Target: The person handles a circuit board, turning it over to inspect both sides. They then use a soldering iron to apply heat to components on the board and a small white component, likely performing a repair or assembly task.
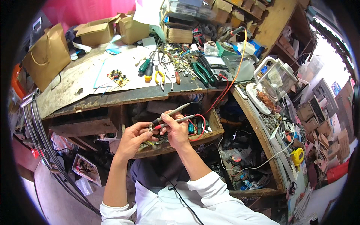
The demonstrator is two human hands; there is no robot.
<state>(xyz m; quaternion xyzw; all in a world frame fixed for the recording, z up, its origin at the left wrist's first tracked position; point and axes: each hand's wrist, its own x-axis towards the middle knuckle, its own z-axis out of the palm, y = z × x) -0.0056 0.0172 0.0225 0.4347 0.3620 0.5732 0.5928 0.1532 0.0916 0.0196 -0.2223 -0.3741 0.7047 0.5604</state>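
Note:
My left hand [132, 139] pinches a small metal-and-white electronic component [150, 128] between thumb and fingertips, above an open drawer. In my right hand [177, 132] are two test probes, held together like chopsticks. One probe [179, 109] has a dark tip end, and the other probe [184, 119] a red one; both point at the component. Whether the tips touch it is too small to tell. A red lead [205, 127] loops from the probes toward a multimeter [215, 62] on the bench.
On the bench lie a small circuit board [118, 78], screwdrivers [144, 66], yellow-handled pliers [160, 77] and large green-handled pliers [202, 73]. The wooden drawer [215, 131] juts out under my hands. A clear jug-like appliance [275, 80] and a yellow tape measure [297, 156] are at the right.

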